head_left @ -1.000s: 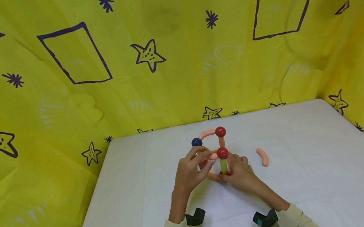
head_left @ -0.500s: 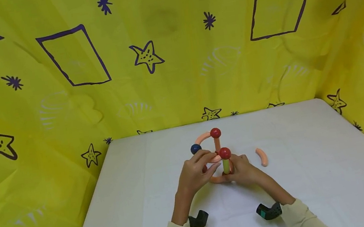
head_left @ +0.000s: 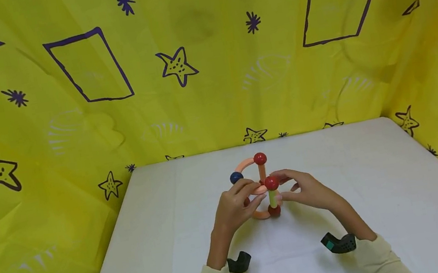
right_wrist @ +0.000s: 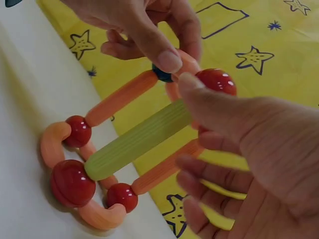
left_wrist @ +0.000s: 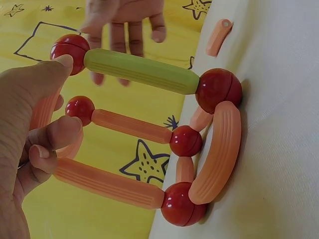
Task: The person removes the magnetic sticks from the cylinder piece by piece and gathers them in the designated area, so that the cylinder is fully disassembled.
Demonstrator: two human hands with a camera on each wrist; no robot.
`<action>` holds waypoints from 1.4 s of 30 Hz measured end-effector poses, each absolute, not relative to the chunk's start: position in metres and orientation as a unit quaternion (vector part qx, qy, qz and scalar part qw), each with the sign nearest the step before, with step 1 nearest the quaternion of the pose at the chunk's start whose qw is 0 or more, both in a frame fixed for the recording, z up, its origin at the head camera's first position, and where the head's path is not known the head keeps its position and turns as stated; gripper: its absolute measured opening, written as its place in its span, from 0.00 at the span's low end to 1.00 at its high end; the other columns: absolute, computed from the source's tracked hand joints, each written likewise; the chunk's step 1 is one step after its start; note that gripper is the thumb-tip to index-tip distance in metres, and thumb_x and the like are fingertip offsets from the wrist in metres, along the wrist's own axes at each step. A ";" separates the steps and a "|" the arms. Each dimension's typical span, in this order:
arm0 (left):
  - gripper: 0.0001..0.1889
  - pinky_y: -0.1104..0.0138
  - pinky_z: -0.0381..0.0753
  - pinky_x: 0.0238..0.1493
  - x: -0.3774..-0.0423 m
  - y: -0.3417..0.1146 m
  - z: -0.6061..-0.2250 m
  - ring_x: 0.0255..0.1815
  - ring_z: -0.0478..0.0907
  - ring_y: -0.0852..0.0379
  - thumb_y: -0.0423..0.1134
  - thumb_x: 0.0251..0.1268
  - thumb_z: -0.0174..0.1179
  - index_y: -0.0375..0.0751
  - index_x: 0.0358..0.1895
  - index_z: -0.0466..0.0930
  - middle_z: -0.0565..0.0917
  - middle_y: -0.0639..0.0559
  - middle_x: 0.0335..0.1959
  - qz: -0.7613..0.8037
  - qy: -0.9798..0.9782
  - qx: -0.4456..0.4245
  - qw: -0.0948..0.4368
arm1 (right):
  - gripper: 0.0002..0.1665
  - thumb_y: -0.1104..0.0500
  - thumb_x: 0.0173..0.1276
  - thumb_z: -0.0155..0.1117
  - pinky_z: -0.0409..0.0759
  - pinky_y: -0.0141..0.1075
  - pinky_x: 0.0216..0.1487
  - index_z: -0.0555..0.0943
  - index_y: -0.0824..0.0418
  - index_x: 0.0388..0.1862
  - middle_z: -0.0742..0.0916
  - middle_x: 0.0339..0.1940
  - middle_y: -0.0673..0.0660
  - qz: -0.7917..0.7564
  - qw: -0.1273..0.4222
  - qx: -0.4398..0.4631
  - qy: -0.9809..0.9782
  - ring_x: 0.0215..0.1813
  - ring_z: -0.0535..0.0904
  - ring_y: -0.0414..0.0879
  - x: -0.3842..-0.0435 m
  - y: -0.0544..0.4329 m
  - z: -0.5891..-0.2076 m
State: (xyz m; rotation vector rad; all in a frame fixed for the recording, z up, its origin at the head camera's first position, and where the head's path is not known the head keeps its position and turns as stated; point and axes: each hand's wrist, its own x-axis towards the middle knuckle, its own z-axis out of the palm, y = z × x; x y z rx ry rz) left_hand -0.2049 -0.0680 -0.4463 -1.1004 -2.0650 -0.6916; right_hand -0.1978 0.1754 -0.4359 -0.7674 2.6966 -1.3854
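Note:
A frame of magnetic rods and balls stands upright on the table. My left hand (head_left: pixel 234 207) pinches a curved orange rod (head_left: pixel 259 190) at its top, between the blue ball (head_left: pixel 236 177) and a red ball (head_left: pixel 271 183). Under that red ball a straight green rod (left_wrist: pixel 142 72) runs down to a lower red ball (left_wrist: pixel 218 91). My right hand (head_left: pixel 309 189) is beside the green rod with its fingers loosely parted, gripping nothing. In the right wrist view its thumb (right_wrist: pixel 192 82) lies close to the upper red ball; contact cannot be told. Curved orange rods (right_wrist: pixel 102 215) join the base balls.
A loose curved orange rod (left_wrist: pixel 219 37) lies on the white table (head_left: pixel 166 238) beyond the frame; my right arm hides it in the head view. A yellow patterned cloth (head_left: pixel 213 99) hangs around the table. A black wrist device (head_left: pixel 339 242) sits by each sleeve.
My right hand has let go of the frame's base and moved up and right beside the green rod. My left hand keeps its pinch; the frame has shifted slightly.

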 end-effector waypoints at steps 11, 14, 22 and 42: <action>0.15 0.87 0.72 0.29 -0.205 -0.068 -0.446 0.19 0.76 0.66 0.46 0.57 0.70 0.40 0.42 0.86 0.85 0.51 0.38 -0.259 -0.798 -0.419 0.347 | 0.23 0.58 0.67 0.67 0.77 0.31 0.42 0.78 0.54 0.60 0.86 0.50 0.52 -0.485 -0.056 -0.267 0.831 0.47 0.76 0.38 -0.199 0.167 -0.437; 0.14 0.86 0.73 0.30 -0.205 -0.068 -0.446 0.19 0.77 0.66 0.45 0.57 0.70 0.40 0.42 0.86 0.85 0.51 0.38 -0.260 -0.798 -0.418 0.348 | 0.21 0.59 0.67 0.66 0.75 0.31 0.41 0.79 0.54 0.59 0.86 0.49 0.50 -0.484 -0.064 -0.261 0.832 0.45 0.76 0.37 -0.199 0.166 -0.438; 0.13 0.86 0.74 0.31 -0.206 -0.067 -0.445 0.21 0.80 0.64 0.45 0.59 0.69 0.40 0.42 0.87 0.85 0.51 0.38 -0.267 -0.796 -0.421 0.345 | 0.20 0.60 0.66 0.67 0.72 0.31 0.37 0.80 0.55 0.57 0.86 0.45 0.49 -0.482 -0.080 -0.267 0.830 0.43 0.75 0.38 -0.199 0.163 -0.436; 0.14 0.86 0.73 0.30 -0.204 -0.072 -0.441 0.22 0.78 0.64 0.37 0.48 0.76 0.41 0.39 0.86 0.85 0.51 0.38 -0.274 -0.801 -0.433 0.310 | 0.20 0.60 0.65 0.68 0.71 0.32 0.34 0.80 0.56 0.56 0.85 0.42 0.49 -0.474 -0.093 -0.262 0.835 0.41 0.74 0.38 -0.197 0.166 -0.431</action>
